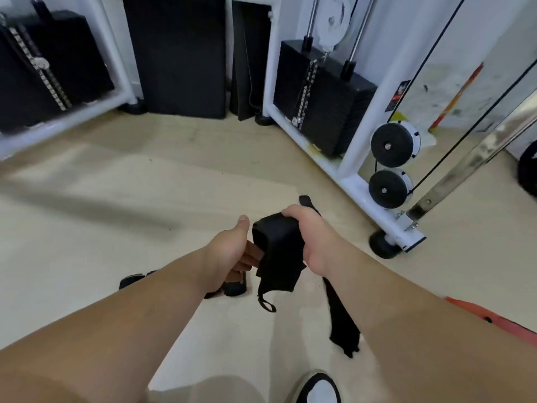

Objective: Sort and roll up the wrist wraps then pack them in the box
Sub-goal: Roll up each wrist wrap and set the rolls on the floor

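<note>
Black wrist wrap [277, 251] gripped in right hand [312, 237], left hand [229, 251] beside it

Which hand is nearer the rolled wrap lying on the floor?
Left. The left hand is just above the rolled wrap, partly covering it; the right hand is off to its right, gripping the unrolled wrist wrap.

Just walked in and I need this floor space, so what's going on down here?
A person is working on a black wrist wrap held above the floor. The right hand grips its bunched top, the left hand holds its side edge, and a long tail hangs loose below. A rolled wrap lies on the floor under the left hand. No box is in view, so packing has not started here.
</note>
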The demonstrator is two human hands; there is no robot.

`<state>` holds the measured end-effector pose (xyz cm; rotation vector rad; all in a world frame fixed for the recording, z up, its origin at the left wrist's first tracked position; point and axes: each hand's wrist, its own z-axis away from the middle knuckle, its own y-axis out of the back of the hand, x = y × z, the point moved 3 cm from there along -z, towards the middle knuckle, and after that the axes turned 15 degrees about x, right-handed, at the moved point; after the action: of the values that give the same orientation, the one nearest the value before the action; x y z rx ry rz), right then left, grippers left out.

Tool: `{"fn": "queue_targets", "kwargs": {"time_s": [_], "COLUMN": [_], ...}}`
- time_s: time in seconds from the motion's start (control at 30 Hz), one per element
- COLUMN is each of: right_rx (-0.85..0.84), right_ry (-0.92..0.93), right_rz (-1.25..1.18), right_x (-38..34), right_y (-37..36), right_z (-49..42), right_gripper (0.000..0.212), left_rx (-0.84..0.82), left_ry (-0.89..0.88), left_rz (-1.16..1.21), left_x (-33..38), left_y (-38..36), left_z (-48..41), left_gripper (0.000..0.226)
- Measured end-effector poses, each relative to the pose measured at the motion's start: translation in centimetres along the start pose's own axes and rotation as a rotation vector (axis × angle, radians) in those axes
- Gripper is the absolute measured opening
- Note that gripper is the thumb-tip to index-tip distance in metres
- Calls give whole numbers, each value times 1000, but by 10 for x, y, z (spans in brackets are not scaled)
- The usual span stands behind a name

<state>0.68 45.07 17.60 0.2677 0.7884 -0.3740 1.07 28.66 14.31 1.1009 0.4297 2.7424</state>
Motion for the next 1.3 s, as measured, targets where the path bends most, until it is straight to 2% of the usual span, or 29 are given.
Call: {"fn": "queue_targets", "kwargs": {"time_s": [0.07,0.17,0.23,0.33,0.43,0.57,0.73,0.87,0.97,1.1,1.2,1.3], "right_rx": [-15,-144,-291,-476,-562,-653,-519,-376,-249,-121,-26,13], "right_ry": [77,196,240,265,241,284,306,282,299,323,235,112], "right_rz": [-2,-4,13,110,197,307,250,214,162,34,-44,-140], "right_x": [-20,-50,-64,-74,-66,-42,-47,-46,-50,-62,-67,-71], "right_y": [4,11,18,25,25,14,-4,-12,-17,-21,-16,-7], "right_z": [14,52,79,108,118,120,107,86,80,80,70,66], "right_gripper": [46,35,38,44,59,50,57,47,33,29,31,35], "left_rx": [-43,-69,-75,-89,-50,31,9,-69,-88,-189,-289,-245], "left_ry": [17,18,2,-56,-112,-216,-352,-380,-398,-396,-459,-480], "left_rz": [0,83,169,300,450,548,342,334,217,131,-41,-197], "left_x": [10,34,50,67,74,70,57,68,70,64,53,41], "left_y": [9,33,50,74,91,107,89,84,84,70,60,57], "left_z": [16,41,57,80,94,104,117,123,123,118,114,107], "left_gripper": [95,100,97,76,42,26,15,14,15,28,23,25]}}
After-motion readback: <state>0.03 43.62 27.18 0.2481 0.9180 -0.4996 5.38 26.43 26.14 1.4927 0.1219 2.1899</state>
